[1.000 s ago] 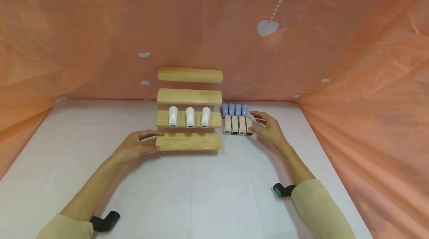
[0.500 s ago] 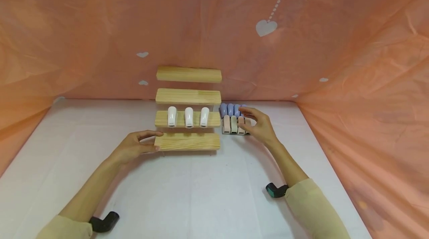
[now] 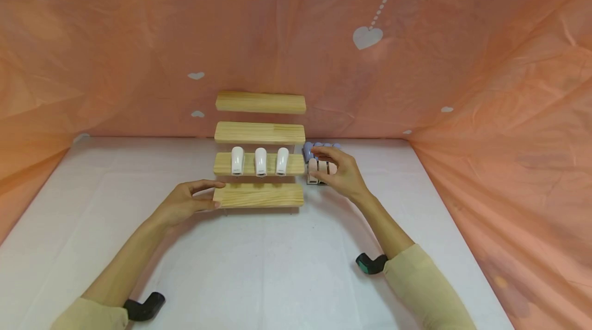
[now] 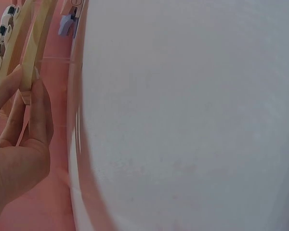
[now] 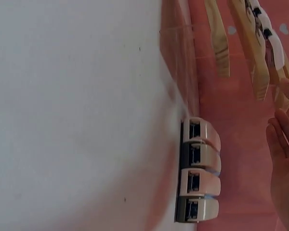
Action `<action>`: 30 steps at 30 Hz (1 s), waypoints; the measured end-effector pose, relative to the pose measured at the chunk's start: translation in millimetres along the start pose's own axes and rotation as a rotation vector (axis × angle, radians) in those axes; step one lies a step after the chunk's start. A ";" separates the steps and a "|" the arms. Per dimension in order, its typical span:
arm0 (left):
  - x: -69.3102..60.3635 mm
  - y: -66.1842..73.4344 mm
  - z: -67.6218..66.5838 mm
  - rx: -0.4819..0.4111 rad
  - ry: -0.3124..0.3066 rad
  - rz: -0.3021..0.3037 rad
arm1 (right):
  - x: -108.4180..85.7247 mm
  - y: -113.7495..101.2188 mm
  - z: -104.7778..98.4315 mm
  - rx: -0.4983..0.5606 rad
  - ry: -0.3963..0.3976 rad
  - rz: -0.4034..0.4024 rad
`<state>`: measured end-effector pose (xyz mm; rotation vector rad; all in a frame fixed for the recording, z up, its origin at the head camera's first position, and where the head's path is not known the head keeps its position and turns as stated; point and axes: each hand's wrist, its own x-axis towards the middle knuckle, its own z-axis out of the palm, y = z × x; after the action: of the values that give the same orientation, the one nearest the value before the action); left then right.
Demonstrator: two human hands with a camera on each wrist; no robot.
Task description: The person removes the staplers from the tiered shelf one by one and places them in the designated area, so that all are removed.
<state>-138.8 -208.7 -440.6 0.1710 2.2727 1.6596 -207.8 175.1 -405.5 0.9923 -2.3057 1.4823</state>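
Observation:
My left hand [image 3: 178,206] pinches the left end of the lowest wooden board [image 3: 259,196] of a stepped rack; the left wrist view shows thumb and fingers on either side of that end. Three white small staplers [image 3: 261,161] stand in a row on the board above. My right hand [image 3: 344,173], fingers spread and slightly curved, holds nothing. It hovers over a row of pale pink and green staplers [image 5: 207,183], partly covering them in the head view. Behind these lie lavender staplers [image 3: 308,151], also partly hidden by the hand.
Two higher boards, the third one [image 3: 259,133] and the top one [image 3: 261,103], rise towards the orange curtain [image 3: 139,37] at the back. A white cloth [image 3: 277,268] covers the table. Thin clear supports show beneath the boards.
My right hand has moved left along the pastel staplers, from their right end towards the rack. My left hand has kept its grip on the lowest board.

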 end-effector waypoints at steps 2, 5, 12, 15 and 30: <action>0.1 -0.5 0.0 -0.002 0.002 0.002 | 2.7 -12.6 3.4 -0.003 -0.007 -0.012; 0.5 -1.5 0.1 -0.010 0.004 0.005 | 5.9 -27.8 7.3 -0.019 -0.015 -0.020; 1.9 -2.6 0.4 -0.018 -0.003 0.007 | 12.7 -35.0 15.6 0.003 -0.038 -0.032; 2.0 -2.7 0.4 -0.027 -0.005 0.004 | 15.2 -36.5 18.6 -0.003 -0.037 -0.024; -0.6 0.4 0.6 -0.043 -0.007 -0.029 | 18.5 -5.0 35.7 -0.087 -0.033 -0.022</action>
<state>-138.1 -208.2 -440.3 0.1334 2.2223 1.6890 -212.5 135.0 -408.9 1.0221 -2.3522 1.3542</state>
